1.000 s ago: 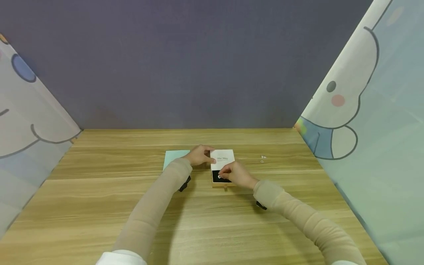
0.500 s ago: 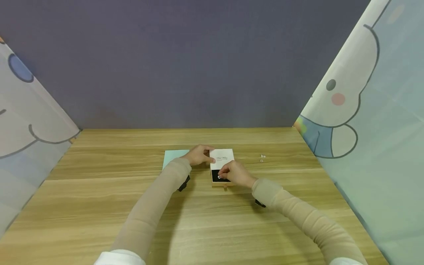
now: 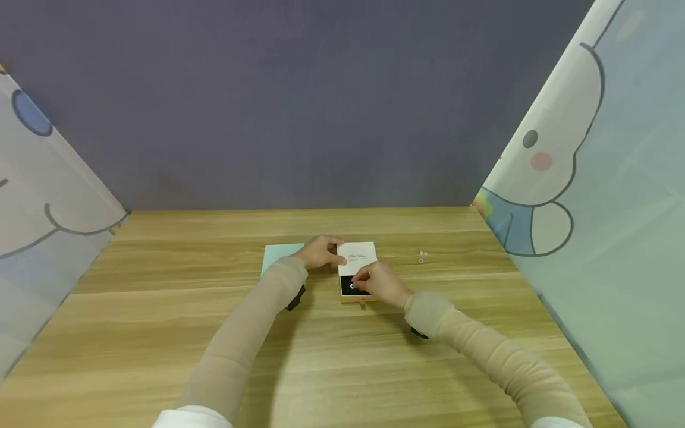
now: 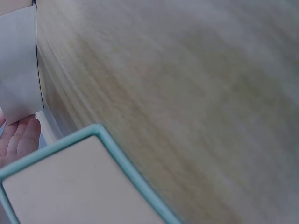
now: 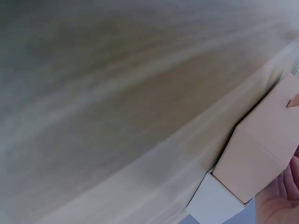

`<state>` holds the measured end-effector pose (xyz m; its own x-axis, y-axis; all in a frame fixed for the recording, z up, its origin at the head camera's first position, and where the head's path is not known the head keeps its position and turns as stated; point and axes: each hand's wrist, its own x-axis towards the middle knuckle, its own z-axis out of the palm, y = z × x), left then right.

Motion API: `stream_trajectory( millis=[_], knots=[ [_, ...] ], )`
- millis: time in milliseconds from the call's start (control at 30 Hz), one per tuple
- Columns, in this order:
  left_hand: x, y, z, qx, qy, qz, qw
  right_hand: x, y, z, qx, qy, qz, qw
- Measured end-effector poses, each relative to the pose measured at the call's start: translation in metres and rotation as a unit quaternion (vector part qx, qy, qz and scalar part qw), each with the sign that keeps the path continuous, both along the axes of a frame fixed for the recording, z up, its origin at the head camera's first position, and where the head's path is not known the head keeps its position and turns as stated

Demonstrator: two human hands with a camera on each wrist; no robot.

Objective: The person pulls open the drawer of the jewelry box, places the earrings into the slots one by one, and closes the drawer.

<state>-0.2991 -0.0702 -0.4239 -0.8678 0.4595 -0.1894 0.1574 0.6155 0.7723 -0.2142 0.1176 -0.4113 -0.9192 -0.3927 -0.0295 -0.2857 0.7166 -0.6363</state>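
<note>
A small jewellery box (image 3: 357, 248) with a white printed cover lies mid-table, its black-lined drawer (image 3: 346, 280) pulled out toward me. With thumb and fingers my left hand (image 3: 321, 252) grips the cover's left edge. Over the drawer, my right hand (image 3: 384, 283) pinches a small shiny white piece of jewellery (image 3: 352, 286) against the black lining; its exact kind is too small to tell. The left wrist view shows the white cover (image 4: 19, 65) with fingertips at its end. In the right wrist view the drawer's peach side (image 5: 257, 154) adjoins the white cover (image 5: 215, 200).
A turquoise box (image 3: 280, 252) lies left of the jewellery box, partly behind the left wrist. Several tiny shiny pieces (image 3: 422, 255) lie on the wooden table (image 3: 342, 368) to the right. A dark grey panel (image 3: 299, 107) stands behind the table, with cartoon-printed sheets at both sides.
Both hands hold almost the same place over the box. The head view has shifted slightly; the box and the other things stay where they were on the table.
</note>
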Motion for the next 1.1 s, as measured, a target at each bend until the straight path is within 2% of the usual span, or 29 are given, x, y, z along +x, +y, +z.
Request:
stream_trajectory(
  millis=[200,567,800,1100],
  knots=[
    [0.001,0.000,-0.002,0.008,0.004,0.005,1.0000,0.003,-0.001,-0.005,-0.008,0.041,-0.003,0.999],
    [0.004,0.002,0.001,-0.005,0.009,0.006,0.9999,0.008,0.000,-0.014,-0.038,0.062,-0.027,0.997],
    [0.004,0.000,-0.001,0.002,0.009,0.005,0.9999,0.011,-0.002,-0.017,-0.036,0.102,-0.015,0.994],
    [0.006,0.000,0.002,0.000,0.000,0.007,1.0000,0.008,-0.001,-0.018,-0.043,0.092,-0.011,0.995]
  ],
)
